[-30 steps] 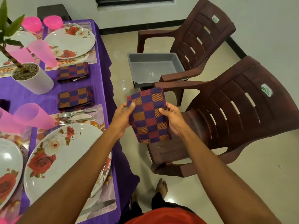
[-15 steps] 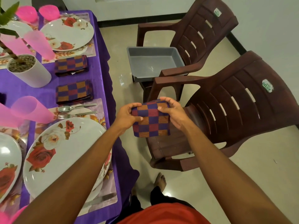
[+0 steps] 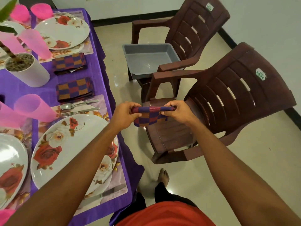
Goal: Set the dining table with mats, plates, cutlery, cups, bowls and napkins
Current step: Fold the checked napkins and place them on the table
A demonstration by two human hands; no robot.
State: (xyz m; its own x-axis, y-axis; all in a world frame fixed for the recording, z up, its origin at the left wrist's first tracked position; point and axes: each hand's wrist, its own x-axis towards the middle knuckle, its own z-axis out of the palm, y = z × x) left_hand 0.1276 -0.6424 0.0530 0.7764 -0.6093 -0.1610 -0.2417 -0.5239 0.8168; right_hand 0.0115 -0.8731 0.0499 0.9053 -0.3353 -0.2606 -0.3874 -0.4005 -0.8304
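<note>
Two napkins [image 3: 70, 62] [image 3: 74, 89] lie on the table [image 3: 101, 66] at ten o'clock; left hand [image 3: 126, 114] and right hand [image 3: 176, 111], fingers curled, pinch a third napkin [image 3: 150, 115].

A red-orange shirt [image 3: 164, 215] is worn, seen at the bottom edge, above dark trousers [image 3: 162, 192]. One foot [image 3: 163, 176] is shown bare. Both forearms [image 3: 76, 170] are left uncovered, and the left hand [image 3: 125, 114] and right hand [image 3: 177, 112] are likewise bare.
</note>
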